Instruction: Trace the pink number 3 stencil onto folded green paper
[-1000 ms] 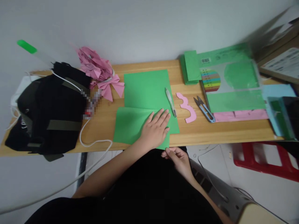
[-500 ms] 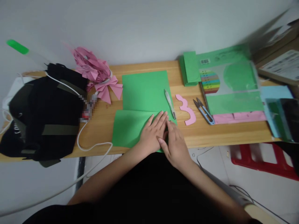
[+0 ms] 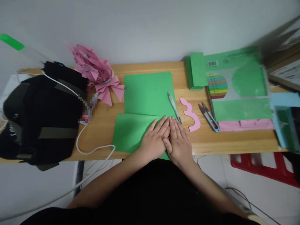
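A green sheet of paper (image 3: pixel 127 131) lies doubled over at the table's front edge, in front of a flat green sheet (image 3: pixel 147 92). My left hand (image 3: pixel 156 139) rests flat on the right part of the doubled paper, fingers stretched forward. Right beside it, my right hand (image 3: pixel 180 140) lies flat too, its thumb against my left hand; the paper beneath it is mostly hidden. A pen (image 3: pixel 174 106) lies slanted just beyond my fingertips. To its right are a wavy pink paper cutout (image 3: pixel 191 115) and blue-handled thread snips (image 3: pixel 209 117) with their blades apart.
At the left stands a black bag (image 3: pixel 44 115) with a white cable (image 3: pixel 93 149) trailing past it. Folded pink paper pieces (image 3: pixel 93 68) lie near the wall. A stack of green paper (image 3: pixel 197 70) and a paper pack (image 3: pixel 241 109) sit right, beyond them a cardboard box (image 3: pixel 287 75).
My right hand has flattened from a tilted, half-curled pose and now lies with its fingers straight beside my left hand. The view has shifted slightly.
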Motion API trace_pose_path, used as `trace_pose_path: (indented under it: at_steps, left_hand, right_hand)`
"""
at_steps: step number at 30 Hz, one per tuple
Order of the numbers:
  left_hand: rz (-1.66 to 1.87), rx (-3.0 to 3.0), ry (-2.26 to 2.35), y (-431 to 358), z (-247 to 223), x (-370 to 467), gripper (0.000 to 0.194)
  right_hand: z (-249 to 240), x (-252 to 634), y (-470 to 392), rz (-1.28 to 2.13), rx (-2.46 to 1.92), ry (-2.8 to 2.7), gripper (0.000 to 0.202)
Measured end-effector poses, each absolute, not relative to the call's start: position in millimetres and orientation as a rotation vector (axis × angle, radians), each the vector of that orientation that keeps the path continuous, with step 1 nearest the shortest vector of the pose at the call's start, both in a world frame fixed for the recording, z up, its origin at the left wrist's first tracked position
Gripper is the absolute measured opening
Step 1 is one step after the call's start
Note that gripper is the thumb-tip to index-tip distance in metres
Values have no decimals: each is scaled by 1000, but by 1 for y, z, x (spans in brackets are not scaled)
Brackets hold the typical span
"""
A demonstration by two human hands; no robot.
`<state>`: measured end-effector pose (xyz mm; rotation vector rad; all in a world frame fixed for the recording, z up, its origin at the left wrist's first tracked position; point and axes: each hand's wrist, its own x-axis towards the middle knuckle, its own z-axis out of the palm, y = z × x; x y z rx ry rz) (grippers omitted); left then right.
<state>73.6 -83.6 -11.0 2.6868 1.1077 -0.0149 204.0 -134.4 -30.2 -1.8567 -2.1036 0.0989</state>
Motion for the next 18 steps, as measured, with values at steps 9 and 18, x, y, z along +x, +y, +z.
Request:
trace_pose_path:
  at_steps: [9, 18]
  left_hand:
    - [58, 2620, 1178, -81, -13, 72, 50]
    - [138, 2663, 1330, -83, -13, 61, 46]
  right_hand:
    - [-29, 198, -135, -53, -1945, -2164, 59]
    - [-22, 194, -133, -145, -1998, -2217, 61]
